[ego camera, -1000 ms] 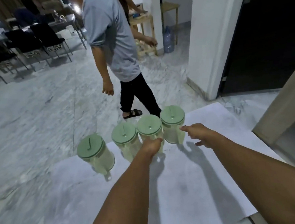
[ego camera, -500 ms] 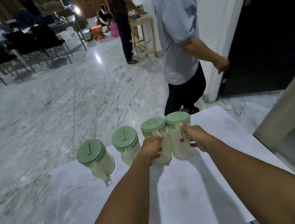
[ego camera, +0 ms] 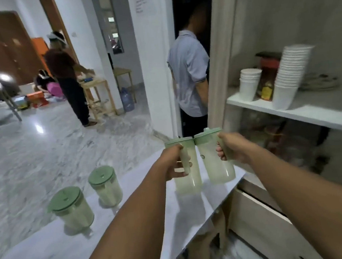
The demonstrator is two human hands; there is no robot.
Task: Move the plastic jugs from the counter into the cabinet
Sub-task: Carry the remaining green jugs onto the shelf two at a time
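Cabinet (ego camera: 281, 26) stands open on the right; its white shelf (ego camera: 301, 111) already holds two stacks of paper cups (ego camera: 289, 77) and a dark jar (ego camera: 267, 79), so free space looks tight. Counter (ego camera: 52, 253) is lower left.

Jugs: four total, all green-lidded. Two on the counter: near jug (ego camera: 70, 210), far jug (ego camera: 105, 185). Two in the air between counter edge and cabinet, lids touching.

Left hand (ego camera: 172, 163) is wrapped around the handle of the left jug (ego camera: 188, 179), fingers closed. Right hand (ego camera: 233, 149) likewise clamps the right jug (ego camera: 216, 166).

Advice: keep both upright, separate them before entry, clear the shelf lip and set one down at a time, away from the cups.
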